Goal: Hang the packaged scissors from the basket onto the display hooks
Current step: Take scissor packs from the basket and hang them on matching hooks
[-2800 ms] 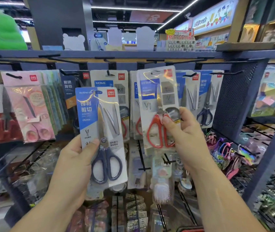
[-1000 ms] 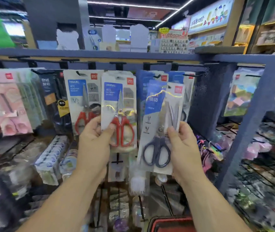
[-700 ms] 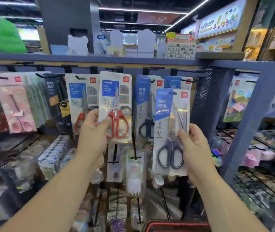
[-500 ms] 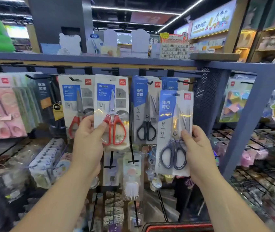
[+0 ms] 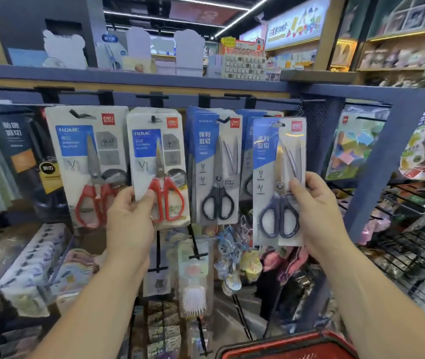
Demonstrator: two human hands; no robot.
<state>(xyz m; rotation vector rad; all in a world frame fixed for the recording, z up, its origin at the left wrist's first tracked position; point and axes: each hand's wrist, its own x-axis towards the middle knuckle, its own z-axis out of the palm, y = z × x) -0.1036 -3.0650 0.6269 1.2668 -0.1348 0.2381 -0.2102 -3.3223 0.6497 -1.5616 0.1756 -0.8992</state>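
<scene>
Though hooks laden, red basket below.

Red-handle pack in left hand: white card, blue panel, red logo square. Grey-blue-handle pack in right hand: blue-and-white card, red logo. Left hanging pack: same white/blue, red handles. Middle hanging pack: blue card, black handles. Far-left black pack: orange and yellow labels. Hooks black, shelf frame slate blue, basket rim red.
</scene>
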